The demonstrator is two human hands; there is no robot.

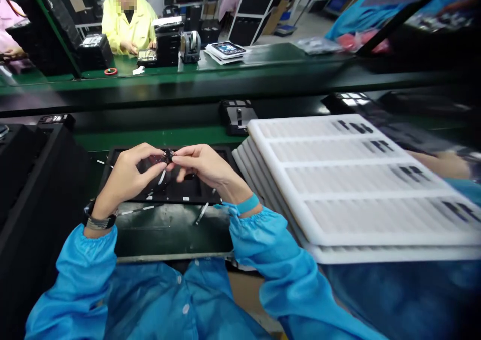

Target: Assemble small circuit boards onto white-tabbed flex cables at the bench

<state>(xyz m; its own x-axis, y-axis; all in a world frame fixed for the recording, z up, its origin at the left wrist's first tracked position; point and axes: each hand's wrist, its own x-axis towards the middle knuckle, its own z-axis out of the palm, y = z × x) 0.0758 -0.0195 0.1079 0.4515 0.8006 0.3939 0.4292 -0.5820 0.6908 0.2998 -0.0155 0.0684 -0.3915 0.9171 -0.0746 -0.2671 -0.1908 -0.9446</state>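
Note:
Between the fingertips of both hands is a small black part whose exact kind I cannot make out. My left hand pinches it from the left, thumb and index finger curved around a gap. From the right, my right hand grips it with thumb and index finger, the other fingers curled below. Both hands hover over a black tray lying on the green bench. Small white strips lie on and in front of the tray; one hangs or lies just below the part.
Stacked white slotted trays stand to my right, the top one holding several dark pieces. Black foam-like trays rise at my left. A black device sits behind. Across the bench a person in yellow works; an arm reaches in at right.

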